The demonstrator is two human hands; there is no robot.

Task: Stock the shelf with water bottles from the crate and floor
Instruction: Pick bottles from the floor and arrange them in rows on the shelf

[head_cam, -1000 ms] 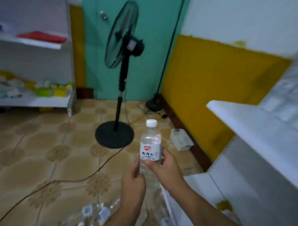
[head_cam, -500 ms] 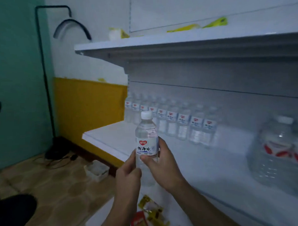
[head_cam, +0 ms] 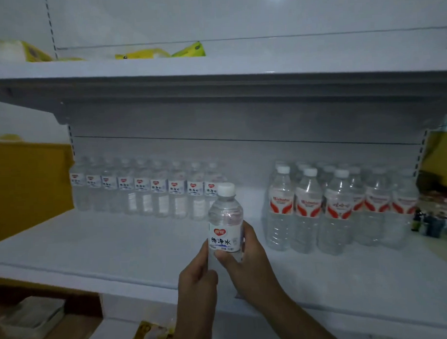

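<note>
In the head view, a small water bottle (head_cam: pixel 225 225) is held upright over the front of the middle shelf (head_cam: pixel 118 246), gripped low down by the left hand (head_cam: pixel 197 284) and the right hand (head_cam: pixel 248 264), fingers curled round its lower body. A row of matching small bottles (head_cam: pixel 147 189) is already lined up along the back wall, so stocking appears well begun; this bottle is not yet set down. To the right, larger red-labelled bottles (head_cam: pixel 340 208) are grouped, leaving a bare gap between the two groups. Yellow packets (head_cam: pixel 188 50) are seen on the upper shelf (head_cam: pixel 213 65), which overhangs the reach.
</note>
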